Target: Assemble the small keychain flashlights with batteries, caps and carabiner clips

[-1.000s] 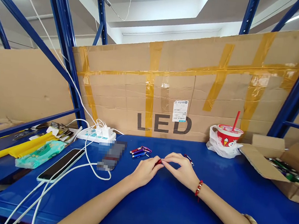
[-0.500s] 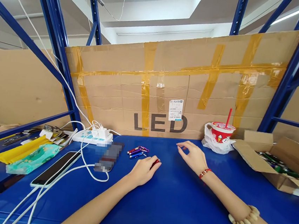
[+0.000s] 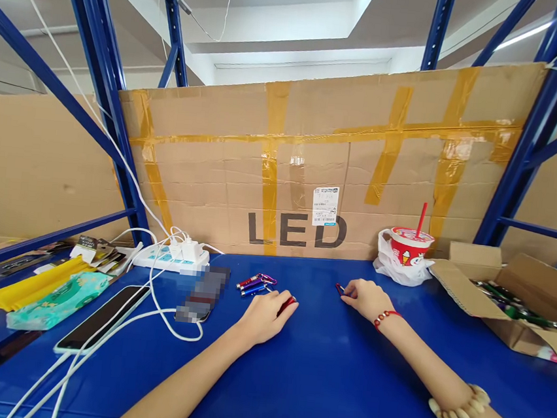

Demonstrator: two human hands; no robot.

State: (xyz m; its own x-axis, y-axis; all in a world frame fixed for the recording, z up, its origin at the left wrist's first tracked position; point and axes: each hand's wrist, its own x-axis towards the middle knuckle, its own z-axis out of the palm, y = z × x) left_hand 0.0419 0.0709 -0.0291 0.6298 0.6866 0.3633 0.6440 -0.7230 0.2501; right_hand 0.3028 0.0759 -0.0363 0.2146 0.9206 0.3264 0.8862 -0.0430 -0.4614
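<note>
My left hand (image 3: 264, 314) rests on the blue table (image 3: 321, 384) with its fingers closed around a small red flashlight (image 3: 289, 301); only the red tip shows. My right hand (image 3: 366, 298) lies further back and to the right, fingertips touching a small red keychain piece (image 3: 339, 288) on the table. Whether it is gripped or just touched is unclear. A little bunch of red, blue and purple mini flashlights with clips (image 3: 256, 282) lies just left of my left hand.
A cardboard wall marked LED (image 3: 296, 230) closes the back. An open carton of flashlights (image 3: 510, 303) sits at right, a red cup with straw in a bag (image 3: 407, 246) beside it. Phone (image 3: 103, 317), white cables, power strip (image 3: 170, 256) and yellow bags (image 3: 19, 286) lie left.
My right hand left the red flashlight, lifted away to the right, then came down onto the small red piece on the table. My left hand kept the flashlight and stayed put.
</note>
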